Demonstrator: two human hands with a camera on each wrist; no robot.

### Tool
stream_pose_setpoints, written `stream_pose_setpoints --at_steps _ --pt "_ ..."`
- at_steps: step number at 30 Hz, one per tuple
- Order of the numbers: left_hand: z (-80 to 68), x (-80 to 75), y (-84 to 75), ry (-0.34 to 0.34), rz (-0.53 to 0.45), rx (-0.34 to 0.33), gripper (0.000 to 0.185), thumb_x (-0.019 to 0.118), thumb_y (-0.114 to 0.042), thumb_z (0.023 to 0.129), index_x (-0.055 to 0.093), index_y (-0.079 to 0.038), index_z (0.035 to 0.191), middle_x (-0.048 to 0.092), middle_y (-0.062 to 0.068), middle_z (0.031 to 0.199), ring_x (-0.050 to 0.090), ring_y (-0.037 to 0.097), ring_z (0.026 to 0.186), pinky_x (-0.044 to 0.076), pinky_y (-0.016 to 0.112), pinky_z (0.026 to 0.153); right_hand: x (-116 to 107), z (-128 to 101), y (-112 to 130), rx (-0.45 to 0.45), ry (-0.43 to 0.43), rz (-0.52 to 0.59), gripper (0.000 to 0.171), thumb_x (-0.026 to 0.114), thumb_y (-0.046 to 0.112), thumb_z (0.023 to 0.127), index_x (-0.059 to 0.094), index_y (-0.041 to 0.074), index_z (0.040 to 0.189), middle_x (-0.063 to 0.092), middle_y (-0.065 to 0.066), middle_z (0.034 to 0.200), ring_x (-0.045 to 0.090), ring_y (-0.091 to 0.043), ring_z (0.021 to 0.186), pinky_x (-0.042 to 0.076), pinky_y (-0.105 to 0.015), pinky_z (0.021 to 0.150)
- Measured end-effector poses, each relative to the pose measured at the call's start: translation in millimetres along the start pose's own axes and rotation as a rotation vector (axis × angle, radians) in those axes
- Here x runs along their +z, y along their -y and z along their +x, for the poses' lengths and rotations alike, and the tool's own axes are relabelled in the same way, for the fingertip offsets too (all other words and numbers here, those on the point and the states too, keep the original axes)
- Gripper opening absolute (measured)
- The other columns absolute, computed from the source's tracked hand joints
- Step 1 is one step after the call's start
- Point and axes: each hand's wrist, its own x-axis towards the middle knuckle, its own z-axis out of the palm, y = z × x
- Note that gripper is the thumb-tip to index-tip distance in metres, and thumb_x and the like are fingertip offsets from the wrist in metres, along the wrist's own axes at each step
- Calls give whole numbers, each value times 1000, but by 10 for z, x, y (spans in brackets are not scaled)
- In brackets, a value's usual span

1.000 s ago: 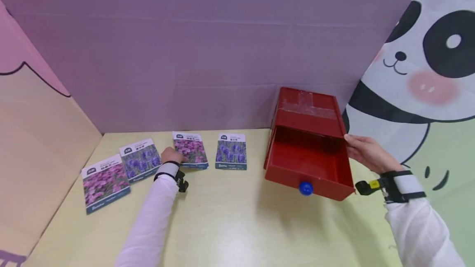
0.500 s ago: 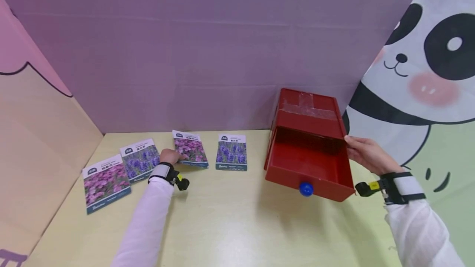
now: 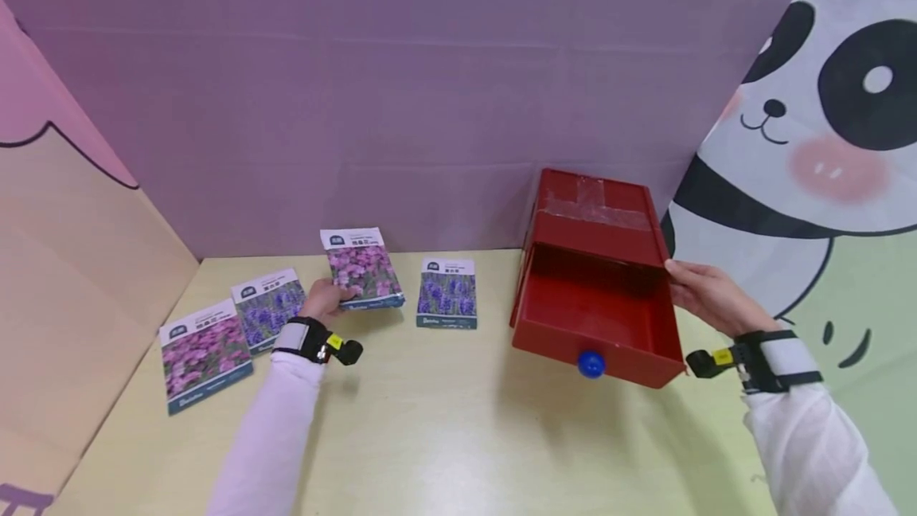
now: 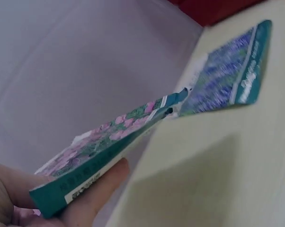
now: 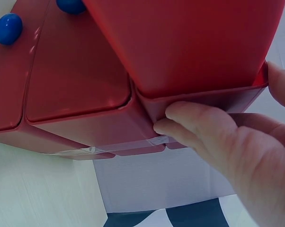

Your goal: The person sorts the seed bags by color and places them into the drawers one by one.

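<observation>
Fingers of the left hand [image 3: 320,302] now pinch the pink-flower seed packet [image 3: 360,267], lifted off the table [image 3: 458,436] since a second ago; the right hand [image 3: 705,295] still grips the red drawer box [image 3: 595,217], its drawer open, so stowing looks next.

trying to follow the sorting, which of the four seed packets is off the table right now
The pink-flowered packet, third from the left, pinched by the left hand; it is tilted up, while the other three lie flat.

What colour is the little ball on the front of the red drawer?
The knob is blue, on the red drawer. The head view shows it best.
</observation>
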Motion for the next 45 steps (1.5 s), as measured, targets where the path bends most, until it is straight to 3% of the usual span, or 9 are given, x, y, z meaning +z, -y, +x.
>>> stream_pose_setpoints --at_steps 3,4,6,9,14,27,45 --pt "-563 196 -437 28 -51 19 29 51 2 90 44 13 115 56 3 77 55 9 65 49 22 63 3 1 2 3 -8 -6 28 40 20 98 68 21 102 65 4 101 62 -10 90 52 -21 78" --pt "-691 228 -537 37 -57 33 27 48 2 91 43 14 114 56 1 76 54 7 64 48 19 62 4 2 3 4 -8 -6 28 40 20 98 68 21 102 65 4 101 62 -10 90 52 -21 78" --pt "-890 282 -705 57 -107 54 25 45 5 91 42 14 114 54 -3 73 52 5 62 46 16 59 2 2 1 6 -13 -7 28 40 20 98 68 21 102 65 4 101 62 -10 90 52 -21 78" --pt "-1054 307 -867 95 -163 64 28 41 7 92 38 14 119 55 -4 74 52 3 63 46 14 59 1 2 1 8 -15 -5 28 40 20 98 67 20 102 65 3 101 62 -11 90 52 -21 78" --pt "-1157 324 -988 126 -214 79 34 38 7 92 30 15 125 55 -2 79 55 4 68 48 13 65 7 -3 11 15 -17 -17 26 41 21 97 66 20 104 65 2 102 62 -11 91 52 -21 78" --pt "-1213 376 -1161 199 -298 98 51 42 7 92 20 10 137 56 0 93 58 7 79 50 17 76 8 9 38 33 -31 -14 26 42 21 97 67 23 100 65 3 101 62 -11 91 52 -22 78" --pt "-1487 624 -1403 289 -244 143 40 43 4 92 33 8 130 59 1 92 59 9 79 50 17 77 6 11 22 19 -13 23 27 41 20 97 68 20 102 65 2 102 63 -12 91 52 -22 78"
